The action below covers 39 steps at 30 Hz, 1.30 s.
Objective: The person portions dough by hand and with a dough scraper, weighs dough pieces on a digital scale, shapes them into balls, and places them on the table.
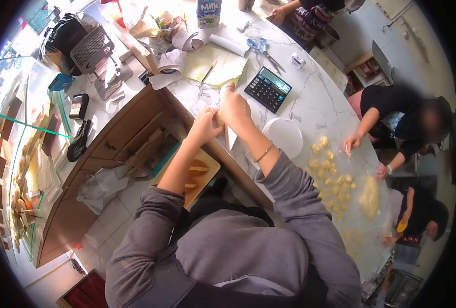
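My left hand [204, 126] and my right hand [236, 110] meet above the counter's near edge, fingers closed. Between them shows a small pale yellow piece [219, 118] that looks like dough; the fingers hide most of it. Just below my left hand, a tray [216, 163] with an orange-brown bottom carries a few pale strips. A white round tub [283, 136] stands right of my right forearm. Beyond my hands lie a black calculator [268, 89] and a yellowish paper sheet [215, 62] with a pen [207, 73] on it.
Several small dough pieces [328, 167] and a large dough lump [369, 197] lie on the marble counter [323, 110] at right. Co-workers stand along its far side, one person's hand [352, 142] near the dough. Scissors [265, 51] and a milk carton [208, 13] are farther back.
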### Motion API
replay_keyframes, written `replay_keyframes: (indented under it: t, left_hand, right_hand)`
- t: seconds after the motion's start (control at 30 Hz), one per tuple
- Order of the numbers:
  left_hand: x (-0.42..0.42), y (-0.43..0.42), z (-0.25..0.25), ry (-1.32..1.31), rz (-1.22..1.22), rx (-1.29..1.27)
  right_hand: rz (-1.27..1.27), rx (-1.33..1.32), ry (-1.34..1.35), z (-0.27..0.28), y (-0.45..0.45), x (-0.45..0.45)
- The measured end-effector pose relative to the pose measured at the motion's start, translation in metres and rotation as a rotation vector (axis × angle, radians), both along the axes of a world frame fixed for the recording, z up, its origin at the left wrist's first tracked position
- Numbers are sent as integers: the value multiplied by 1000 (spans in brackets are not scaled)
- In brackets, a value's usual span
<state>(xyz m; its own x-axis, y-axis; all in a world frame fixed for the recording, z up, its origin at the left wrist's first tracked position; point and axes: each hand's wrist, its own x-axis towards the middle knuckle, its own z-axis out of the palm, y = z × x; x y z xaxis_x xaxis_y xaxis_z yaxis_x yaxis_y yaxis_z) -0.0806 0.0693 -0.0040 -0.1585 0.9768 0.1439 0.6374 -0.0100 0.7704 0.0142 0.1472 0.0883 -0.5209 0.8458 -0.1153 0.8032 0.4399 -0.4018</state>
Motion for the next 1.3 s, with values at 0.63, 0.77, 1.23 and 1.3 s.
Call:
replay_keyframes:
  t: [0.63,0.77,1.23,1.3]
  left_hand:
    - [143,37,79,28,-273,134]
    - [167,58,33,153,-400,223]
    - [76,17,37,-301,206,220]
    - [65,16,26,-182,251,243]
  right_hand:
    - [-334,207,780,116,-26,291]
    - [-502,98,857,102,-51,323]
    - [-614,138,871,94,-73,335]
    - [-616,158,864,95,-72,337]
